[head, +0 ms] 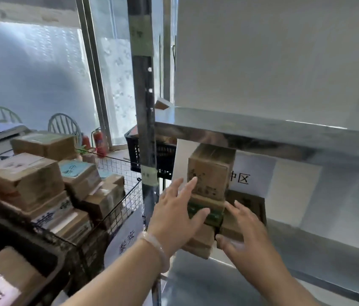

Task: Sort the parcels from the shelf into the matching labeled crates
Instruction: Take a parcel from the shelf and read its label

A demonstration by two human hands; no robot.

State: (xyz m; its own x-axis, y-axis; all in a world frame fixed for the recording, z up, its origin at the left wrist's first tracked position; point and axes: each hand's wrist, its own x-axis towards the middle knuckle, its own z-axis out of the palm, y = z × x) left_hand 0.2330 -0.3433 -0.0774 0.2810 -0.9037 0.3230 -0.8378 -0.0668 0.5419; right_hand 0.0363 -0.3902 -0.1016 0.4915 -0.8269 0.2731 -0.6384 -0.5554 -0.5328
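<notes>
A metal shelf (251, 127) fills the view above and beyond my hands. Well off to the side of my left hand (175, 214), wire crates (116, 208) hold sorted cardboard parcels. Between my two hands, a small stack of parcels (209, 173) stands on the lower shelf board. Both hands are spread wide and empty, my right hand (243, 234) just beside a lower box. The boxes look stiff and light; I would clasp them by opposite side faces
</notes>
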